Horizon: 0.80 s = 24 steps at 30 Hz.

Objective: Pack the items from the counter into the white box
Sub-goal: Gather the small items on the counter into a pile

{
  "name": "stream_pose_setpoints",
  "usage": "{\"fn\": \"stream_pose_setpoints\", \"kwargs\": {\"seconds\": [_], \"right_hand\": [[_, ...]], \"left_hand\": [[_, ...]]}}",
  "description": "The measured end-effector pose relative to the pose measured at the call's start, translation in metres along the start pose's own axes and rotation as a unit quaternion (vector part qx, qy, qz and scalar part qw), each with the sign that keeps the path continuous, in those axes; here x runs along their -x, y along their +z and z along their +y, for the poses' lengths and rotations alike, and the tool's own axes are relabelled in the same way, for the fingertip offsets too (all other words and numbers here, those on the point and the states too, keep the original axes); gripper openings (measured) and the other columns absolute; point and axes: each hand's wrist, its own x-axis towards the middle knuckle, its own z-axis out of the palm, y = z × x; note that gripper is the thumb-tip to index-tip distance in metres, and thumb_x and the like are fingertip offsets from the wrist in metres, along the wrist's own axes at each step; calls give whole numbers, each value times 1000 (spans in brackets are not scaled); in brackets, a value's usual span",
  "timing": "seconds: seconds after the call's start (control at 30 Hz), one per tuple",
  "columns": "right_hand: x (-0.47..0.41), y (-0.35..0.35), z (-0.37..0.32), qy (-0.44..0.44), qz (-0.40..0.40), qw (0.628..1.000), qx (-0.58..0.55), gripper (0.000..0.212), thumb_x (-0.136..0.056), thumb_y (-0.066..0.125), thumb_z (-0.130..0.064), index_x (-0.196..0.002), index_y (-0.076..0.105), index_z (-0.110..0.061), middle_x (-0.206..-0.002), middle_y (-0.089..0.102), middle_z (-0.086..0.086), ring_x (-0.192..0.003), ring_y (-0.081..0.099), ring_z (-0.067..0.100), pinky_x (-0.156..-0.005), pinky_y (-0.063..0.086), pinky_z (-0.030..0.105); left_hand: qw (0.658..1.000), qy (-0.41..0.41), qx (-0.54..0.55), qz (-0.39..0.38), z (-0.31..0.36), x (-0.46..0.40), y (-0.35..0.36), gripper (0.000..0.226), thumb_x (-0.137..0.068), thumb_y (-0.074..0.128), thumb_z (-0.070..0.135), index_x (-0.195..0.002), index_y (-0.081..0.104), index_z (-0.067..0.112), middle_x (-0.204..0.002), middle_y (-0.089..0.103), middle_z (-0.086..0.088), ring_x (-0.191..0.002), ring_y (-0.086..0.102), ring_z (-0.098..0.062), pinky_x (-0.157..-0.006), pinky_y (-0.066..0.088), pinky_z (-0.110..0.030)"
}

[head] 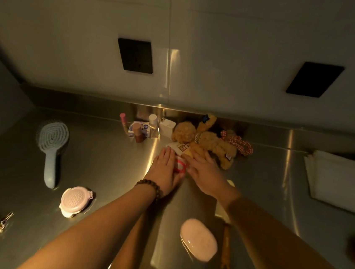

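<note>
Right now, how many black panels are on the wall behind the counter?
2. One black panel sits left of centre, above the small bottles at the counter's back edge; the other black panel sits to the right, above the stuffed toys' right side. Nothing seems to hide more.

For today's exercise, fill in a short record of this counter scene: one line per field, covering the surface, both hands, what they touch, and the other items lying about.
surface: steel counter
left hand: left hand lies flat on the white packet, fingers straight
right hand: right hand reaches in beside the packet, fingers extended
behind packet: plush toy
left side: blue hairbrush, round pink container
near edge: pink oval case
back: small bottles
far right: white box
</note>
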Motion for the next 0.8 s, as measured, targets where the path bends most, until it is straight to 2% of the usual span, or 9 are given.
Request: {"fn": "stream_pose_setpoints", "kwargs": {"seconds": [0.1,0.17,0.23,0.33,0.4,0.5,0.57,0.63,0.8], "right_hand": [[44,-8,2,-10,69,994,-80,55,-97,49,-24,-148,29,-31,-159,18,-2,-146,9,27,-118,15,47],[78,-6,9,36,86,991,-92,60,-94,56,-25,-148,30,-29,-158,19,6,-145,15,28,-117,21,44],[109,2,17,119,98,986,-62,63,-91,60,-32,-147,32,-25,-155,25,11,-140,26,30,-113,29,42],[149,20,20,214,147,966,-1,68,-83,66,-44,-139,43,-14,-131,46,16,-117,46,31,-92,39,36],[166,34,18,224,181,957,19,65,-78,70,-49,-123,54,-6,-112,53,18,-100,52,32,-77,36,32],[170,49,10,269,164,948,46,59,-77,68,-55,-107,56,-6,-107,56,15,-97,53,28,-78,38,32],[164,56,3,317,134,937,60,54,-81,65,-53,-110,53,-10,-112,56,11,-104,53,25,-84,41,31],[159,58,-5,350,131,925,62,46,-85,63,-47,-113,53,-11,-115,57,9,-108,55,24,-87,43,31],[157,59,-14,374,186,909,17,27,-93,54,-30,-108,58,-9,-114,60,12,-109,56,28,-89,44,35]], "left_hand": [[991,88,90,36,14,31,-5,73,-92,45,44,-148,12,11,-155,15,-12,-142,14,-22,-113,5,-25],[982,138,127,4,23,56,-3,77,-89,49,49,-149,15,15,-154,20,-8,-140,20,-19,-114,12,-26],[974,175,129,-56,29,76,2,92,-80,54,63,-149,10,20,-155,16,-3,-140,16,-14,-112,10,-23],[961,225,86,-134,38,95,15,112,-67,68,66,-149,5,21,-156,11,-2,-141,9,-12,-109,4,-21],[953,250,59,-161,44,102,25,117,-63,76,57,-149,6,18,-156,11,-4,-142,7,-15,-109,1,-20],[954,249,47,-160,50,108,35,110,-63,80,47,-148,16,17,-154,21,-5,-141,16,-20,-113,10,-27],[960,237,61,-133,51,111,37,93,-65,80,42,-142,31,19,-143,39,-5,-131,34,-22,-110,27,-34],[966,228,66,-104,51,113,37,79,-66,80,41,-132,42,20,-129,49,-3,-119,43,-20,-101,37,-34],[984,141,104,-40,34,123,34,80,-62,80,49,-127,45,19,-123,49,-1,-114,42,-17,-94,36,-28]]}}
